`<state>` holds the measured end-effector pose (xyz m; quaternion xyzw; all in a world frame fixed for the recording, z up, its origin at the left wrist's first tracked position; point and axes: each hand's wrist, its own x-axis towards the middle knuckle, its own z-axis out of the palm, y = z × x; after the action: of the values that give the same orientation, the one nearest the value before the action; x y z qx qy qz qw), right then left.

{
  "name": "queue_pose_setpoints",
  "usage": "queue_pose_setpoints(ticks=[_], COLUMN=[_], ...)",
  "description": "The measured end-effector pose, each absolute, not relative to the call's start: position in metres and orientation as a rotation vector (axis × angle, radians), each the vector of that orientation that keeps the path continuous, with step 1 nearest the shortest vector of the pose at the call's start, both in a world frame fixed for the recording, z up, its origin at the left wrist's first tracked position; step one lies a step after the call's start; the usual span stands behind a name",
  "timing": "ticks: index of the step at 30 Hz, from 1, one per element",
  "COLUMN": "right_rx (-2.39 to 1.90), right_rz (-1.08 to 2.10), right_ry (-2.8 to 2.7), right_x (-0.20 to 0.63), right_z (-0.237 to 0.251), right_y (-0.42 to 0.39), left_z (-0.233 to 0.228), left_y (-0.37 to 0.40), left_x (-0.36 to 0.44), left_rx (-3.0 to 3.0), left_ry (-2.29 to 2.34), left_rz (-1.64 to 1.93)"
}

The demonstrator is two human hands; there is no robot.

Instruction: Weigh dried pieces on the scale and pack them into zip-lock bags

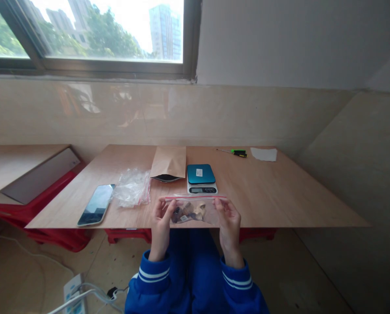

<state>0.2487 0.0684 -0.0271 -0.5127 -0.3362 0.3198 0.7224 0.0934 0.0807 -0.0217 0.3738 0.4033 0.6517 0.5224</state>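
A clear zip-lock bag (211, 214) with a red seal line along its top hangs between my two hands at the table's front edge. Inside it lie several brown, tan and dark dried pieces, too small to name, and a small white label. My left hand (162, 224) pinches the bag's upper left corner between thumb and fingers. At the upper right corner, my right hand (229, 224) grips it the same way. Just beyond the bag is a digital kitchen scale (200, 175) with a blue top and a small display.
Left of the scale lies an open brown paper pouch (169, 161), then a pile of clear zip-lock bags (131, 188) and a phone (97, 205). Screwdrivers (239, 152) and a white paper piece (263, 154) are at the back right. A power strip (74, 294) sits on the floor.
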Motion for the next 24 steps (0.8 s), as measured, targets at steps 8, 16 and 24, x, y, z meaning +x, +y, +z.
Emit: queue_pose_setpoints(ticks=[8,16,24], right_rx=[-1.078,-1.038,-1.13], right_rz=[0.712,0.823,0.839], right_ry=[-0.755,-0.728,-0.778], right_x=[0.2451,0.248,0.2477], right_z=[-0.0265,-0.0295,-0.0358], right_y=[0.0657,0.0669,0.0679], left_z=[-0.0187,-0.0224,-0.0193], left_y=[0.0792,0.0789,0.0777], left_x=[0.0922,0.0954,0.0936], left_rx=[0.924,0.933,0.946], left_ry=[1.015,0.893,0.973], left_rz=[1.644,1.488,1.507])
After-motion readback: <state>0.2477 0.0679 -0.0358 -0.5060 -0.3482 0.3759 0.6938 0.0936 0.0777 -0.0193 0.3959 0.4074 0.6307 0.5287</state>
